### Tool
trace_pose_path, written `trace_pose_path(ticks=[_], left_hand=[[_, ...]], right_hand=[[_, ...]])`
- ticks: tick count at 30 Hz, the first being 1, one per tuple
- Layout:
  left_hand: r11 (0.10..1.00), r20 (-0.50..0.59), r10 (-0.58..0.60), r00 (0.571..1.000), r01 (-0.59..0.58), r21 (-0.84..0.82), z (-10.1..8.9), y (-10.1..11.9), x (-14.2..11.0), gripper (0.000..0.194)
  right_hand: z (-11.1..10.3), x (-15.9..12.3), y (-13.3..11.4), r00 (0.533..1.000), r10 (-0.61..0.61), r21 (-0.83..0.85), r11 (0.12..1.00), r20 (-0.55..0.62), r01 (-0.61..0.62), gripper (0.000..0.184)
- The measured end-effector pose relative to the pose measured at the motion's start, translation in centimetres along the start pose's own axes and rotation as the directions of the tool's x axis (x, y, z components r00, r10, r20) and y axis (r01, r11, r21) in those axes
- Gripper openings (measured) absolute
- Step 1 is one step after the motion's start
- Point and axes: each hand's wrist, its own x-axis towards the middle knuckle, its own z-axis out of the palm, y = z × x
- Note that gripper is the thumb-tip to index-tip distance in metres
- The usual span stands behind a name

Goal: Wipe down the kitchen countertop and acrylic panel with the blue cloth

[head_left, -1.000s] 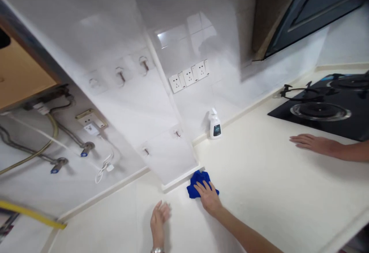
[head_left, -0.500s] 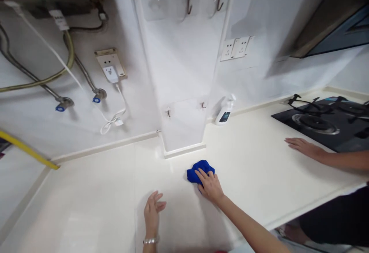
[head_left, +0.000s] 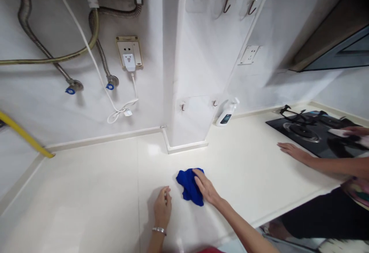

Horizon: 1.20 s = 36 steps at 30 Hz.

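Observation:
My right hand presses on a crumpled blue cloth lying on the cream countertop, fingers curled over the cloth's right edge. My left hand, with a silver bracelet at the wrist, rests on the counter just left of the cloth, fingers loosely together, holding nothing. The cloth sits in front of the white tiled pillar.
Another person's hand lies flat on the counter beside a black gas hob. A white spray bottle stands by the pillar. Hoses, valves and a plugged-in socket are on the wall; a yellow pipe runs at the left.
My right hand has dragged the blue cloth toward me and slightly left, away from the pillar. My left hand has settled flatter on the counter. The view has tilted down and right.

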Motion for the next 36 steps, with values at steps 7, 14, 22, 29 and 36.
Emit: trace_pose_path(ticks=[7,14,22,29,36], left_hand=[[0.970,0.101,0.136,0.986,-0.154,0.190,0.7,1.0,1.1,0.049],[0.881,0.329,0.266,0.906,-0.367,0.298,2.2,3.0,4.1,0.061],[0.807,0.269,0.416,0.868,-0.489,0.330,1.4,6.5,7.3,0.024],[0.677,0.122,0.628,0.768,-0.617,0.402,-0.3,11.7,12.2,0.035],[0.553,0.349,0.622,0.701,-0.709,0.438,-2.6,3.4,11.5,0.048]], right_hand=[[-1.2,3.2,1.9,0.991,0.132,-0.028,0.991,0.001,-0.132,0.063],[-1.4,3.0,0.2,0.997,0.075,0.027,0.997,-0.017,-0.075,0.023],[-10.5,3.8,0.1,0.964,-0.184,0.076,0.976,-0.194,0.202,0.022],[-17.3,5.1,-2.2,0.666,-0.603,-0.315,0.798,-0.438,0.515,0.033],[-3.9,-2.2,-5.2,0.781,-0.619,-0.318,0.726,0.084,0.609,0.030]])
